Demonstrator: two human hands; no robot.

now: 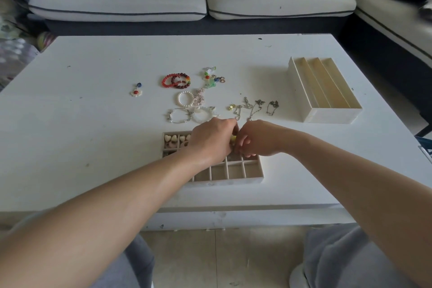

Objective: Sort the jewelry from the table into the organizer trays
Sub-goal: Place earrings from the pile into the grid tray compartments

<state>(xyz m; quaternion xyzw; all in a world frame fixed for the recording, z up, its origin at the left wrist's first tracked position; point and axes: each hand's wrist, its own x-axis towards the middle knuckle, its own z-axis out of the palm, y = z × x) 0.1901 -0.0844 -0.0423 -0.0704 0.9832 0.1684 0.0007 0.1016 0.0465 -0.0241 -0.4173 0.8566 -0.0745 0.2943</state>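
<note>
A beige grid tray [233, 180] with many small compartments lies near the table's front edge; heart-shaped pieces [174, 139] fill its far-left cells. My left hand [211, 139] and my right hand [258, 139] meet above the tray's middle, fingers closed together on a small yellow piece [233, 138]. Which hand grips it is unclear. Beyond the tray lie red bead bracelets [175, 80], a pearl bracelet [185, 98], a silver bangle [179, 115], thin chain necklaces [253, 108] and a flower earring [136, 91]. The hands hide the tray's middle cells.
A wooden tray with three long slots [327, 100] stands at the right of the white table [93, 124]. Green and clear glass charms [210, 77] lie at the back of the jewelry group. A sofa [187, 0] runs behind the table.
</note>
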